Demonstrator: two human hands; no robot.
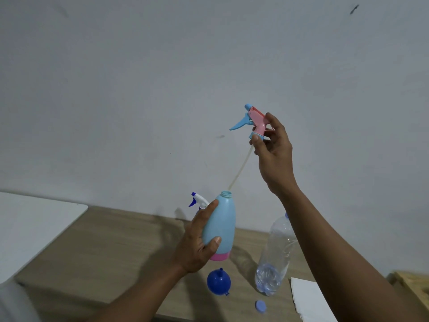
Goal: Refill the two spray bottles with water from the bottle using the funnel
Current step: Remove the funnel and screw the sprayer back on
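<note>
My left hand (197, 242) grips a light blue spray bottle (221, 225) with a pink base, held above the wooden table (111, 247). Its neck is uncovered. My right hand (272, 149) holds the pink and blue trigger head (251, 120) high above it; the dip tube (239, 169) hangs down with its tip at the bottle's mouth. A second sprayer's white and blue trigger (197, 199) shows behind my left hand; its body is hidden. A blue funnel (219, 282) rests upside down on the table. The clear water bottle (276, 256) stands uncapped, water in its lower part. Its blue cap (260, 306) lies nearby.
A white sheet or board (308, 300) lies at the table's front right. A white surface (34, 226) adjoins the table on the left. A wooden object (411, 284) sits at the far right. A plain grey wall stands behind.
</note>
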